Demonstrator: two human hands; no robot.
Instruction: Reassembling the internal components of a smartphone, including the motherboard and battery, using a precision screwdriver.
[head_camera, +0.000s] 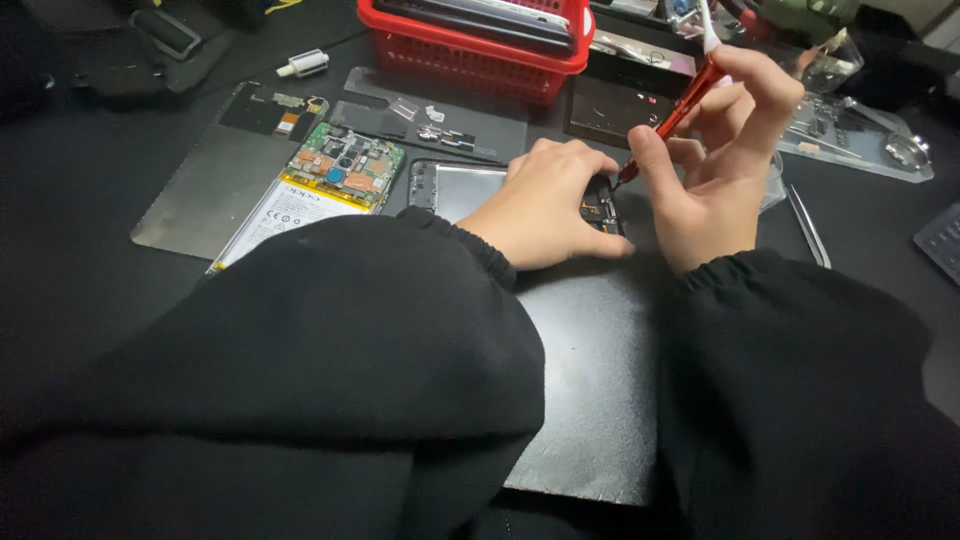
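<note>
On the dark mat at the middle of the bench, the left hand lies flat over an opened phone frame, with its fingers together and pressing the frame down. The right hand holds a red screwdriver; its fingers are closed around the handle, and the tip touches the small black part of the frame just beside the left fingers. To the left, on a grey sheet, a second opened phone shows a green board and a white battery. Behind the hands stands a red basket. Metal tweezers lie to the right of the right hand. Both arms wear black sleeves.
</note>
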